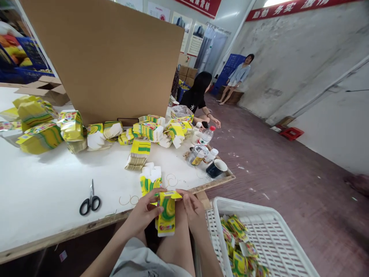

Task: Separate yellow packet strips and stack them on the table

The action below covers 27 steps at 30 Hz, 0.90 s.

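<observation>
A small yellow and green carton (166, 215) is upright over my lap, just off the table's front edge. My left hand (148, 211) grips its left side, thumb across the front. My right hand (191, 207) has its fingers closed at the carton's top right corner, by a yellow flap. On the table just beyond lie a couple of cartons with white flaps (151, 179). Behind them stands a stack of flat cartons (138, 154). Thin rubber bands (172, 179) lie near the edge.
Black-handled scissors (90, 200) lie on the white table (52, 188). A dark mug (216, 168), a plastic jar (197, 154) and a bottle (207, 135) stand at its right corner. A white basket (271, 223) holds cartons. Bundled cartons line a cardboard sheet (115, 57). Two people are beyond.
</observation>
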Motion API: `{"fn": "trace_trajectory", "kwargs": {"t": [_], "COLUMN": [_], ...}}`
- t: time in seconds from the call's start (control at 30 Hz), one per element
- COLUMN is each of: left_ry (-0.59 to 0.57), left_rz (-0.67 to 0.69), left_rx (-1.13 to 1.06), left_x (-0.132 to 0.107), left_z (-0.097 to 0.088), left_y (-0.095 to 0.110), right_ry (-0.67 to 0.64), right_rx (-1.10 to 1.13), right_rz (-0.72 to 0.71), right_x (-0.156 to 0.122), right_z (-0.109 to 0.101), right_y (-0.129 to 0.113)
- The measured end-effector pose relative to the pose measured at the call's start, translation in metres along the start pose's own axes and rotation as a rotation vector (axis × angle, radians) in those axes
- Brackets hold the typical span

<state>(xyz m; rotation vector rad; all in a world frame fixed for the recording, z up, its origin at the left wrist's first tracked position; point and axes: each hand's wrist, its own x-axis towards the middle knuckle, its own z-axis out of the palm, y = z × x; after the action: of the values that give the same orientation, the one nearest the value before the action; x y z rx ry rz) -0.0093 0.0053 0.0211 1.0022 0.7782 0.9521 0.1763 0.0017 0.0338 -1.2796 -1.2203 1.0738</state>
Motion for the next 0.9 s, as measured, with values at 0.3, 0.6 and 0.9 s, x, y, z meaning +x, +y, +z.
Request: {"fn": "trace_trajectory", "kwargs": {"t": [0.3,0.6,0.9], "left_ry": [-0.032,-0.049,0.254], "left_rz": [0.033,-0.013,0.157], "left_rx": [0.069,-0.075,0.493], "left_x": [0.0,0.002,0.008], "left_z": [-0.001,0.008,-0.013], "left_y": [-0.004,-0.002,-0.04], "right_ry": [-0.121,-0.03,0.506], "right_rx": [-0.225,-0.289,-1.011], "right_rz": [0.052,-0.054,-0.306], "right_x": [-0.004,-0.007,-0.019], "right_z": [0.011,0.011,-0.1], "right_y": [0.0,0.002,-0.023]}}
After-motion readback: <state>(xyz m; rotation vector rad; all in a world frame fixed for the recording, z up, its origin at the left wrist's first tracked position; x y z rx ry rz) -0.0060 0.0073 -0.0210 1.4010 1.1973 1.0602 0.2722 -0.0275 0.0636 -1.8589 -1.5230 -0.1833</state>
